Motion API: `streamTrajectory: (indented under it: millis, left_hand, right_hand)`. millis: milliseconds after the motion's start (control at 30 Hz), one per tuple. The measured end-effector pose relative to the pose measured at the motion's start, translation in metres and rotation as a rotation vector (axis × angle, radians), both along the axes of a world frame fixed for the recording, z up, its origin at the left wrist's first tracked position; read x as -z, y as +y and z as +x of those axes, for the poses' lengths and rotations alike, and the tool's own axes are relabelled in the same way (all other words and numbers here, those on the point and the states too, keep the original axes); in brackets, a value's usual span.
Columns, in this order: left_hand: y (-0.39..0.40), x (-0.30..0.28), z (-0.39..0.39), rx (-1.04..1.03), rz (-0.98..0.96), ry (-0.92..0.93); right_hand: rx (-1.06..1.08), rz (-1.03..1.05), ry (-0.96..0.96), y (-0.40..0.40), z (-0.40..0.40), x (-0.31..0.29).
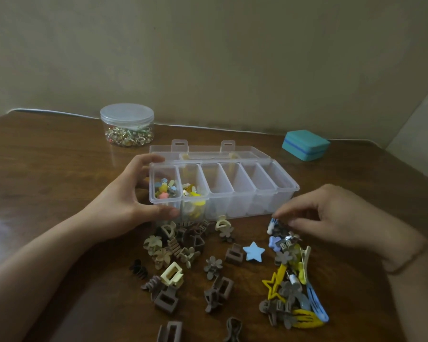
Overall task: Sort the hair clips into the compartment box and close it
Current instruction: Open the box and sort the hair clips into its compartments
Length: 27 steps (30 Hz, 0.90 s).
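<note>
Clear compartment box (223,186) on the brown tabletop (59,169), lid (208,153) folded back behind it and fully open. Six compartments in a row; only the two at the left end hold anything: small colourful clips (164,188) in the first, yellow and white clips (192,193) in the second. The other four, to the right, look empty.

Left hand (131,201) at the left end of the box, grip curled around that end, thumb along the front wall and fingers at the back corner, steadying it. Right hand (331,215) in front of the box's right end, grip nearly closed, fingertips (282,215) drawn together just above a blue and white clip (273,224) at the top of the mixed pile; cannot tell whether the clip is already pinched or only touched.

Most of the work still left. In front of the box, toward the camera: a group of brown and beige claw clips (176,245), a blue star clip (253,251) more to the right, and further right the long pile of yellow, blue and grey clips (292,287). All of these still to sort, then the lid to close.

Behind the box to the left, a round clear jar (127,124); behind it to the right, a teal case (305,145).
</note>
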<state>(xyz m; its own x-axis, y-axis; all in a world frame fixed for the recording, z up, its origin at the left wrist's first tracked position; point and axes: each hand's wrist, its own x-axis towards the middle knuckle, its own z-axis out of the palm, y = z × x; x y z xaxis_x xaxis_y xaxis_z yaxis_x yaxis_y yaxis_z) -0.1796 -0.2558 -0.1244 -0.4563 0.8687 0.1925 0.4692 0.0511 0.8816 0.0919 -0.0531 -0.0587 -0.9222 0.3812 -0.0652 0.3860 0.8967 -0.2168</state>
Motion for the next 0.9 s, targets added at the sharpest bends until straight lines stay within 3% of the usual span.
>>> streamTrajectory:
  millis: [200, 367, 533, 667, 833, 900]
  left_hand:
    - [0.0, -0.001, 0.0, -0.007, -0.007, 0.0]
    - [0.0, -0.001, -0.001, 0.002, -0.002, -0.01]
    - [-0.001, -0.001, -0.001, 0.011, -0.009, -0.013]
    - [0.0, 0.0, -0.001, 0.012, -0.001, -0.017]
    - [-0.001, -0.001, -0.001, 0.028, 0.003, -0.034]
    - [-0.001, -0.001, -0.001, 0.03, 0.001, -0.031]
  right_hand:
    - [0.065, 0.074, -0.147, 0.004, -0.008, 0.006]
    - [0.108, -0.069, -0.221, 0.005, -0.007, 0.007]
    - [0.088, 0.08, -0.188, -0.002, -0.013, 0.006]
    - [0.083, 0.208, -0.004, -0.007, -0.013, 0.007]
    - [0.01, -0.025, 0.657, -0.024, -0.024, 0.008]
    - [0.02, -0.048, 0.772, -0.033, -0.041, 0.002]
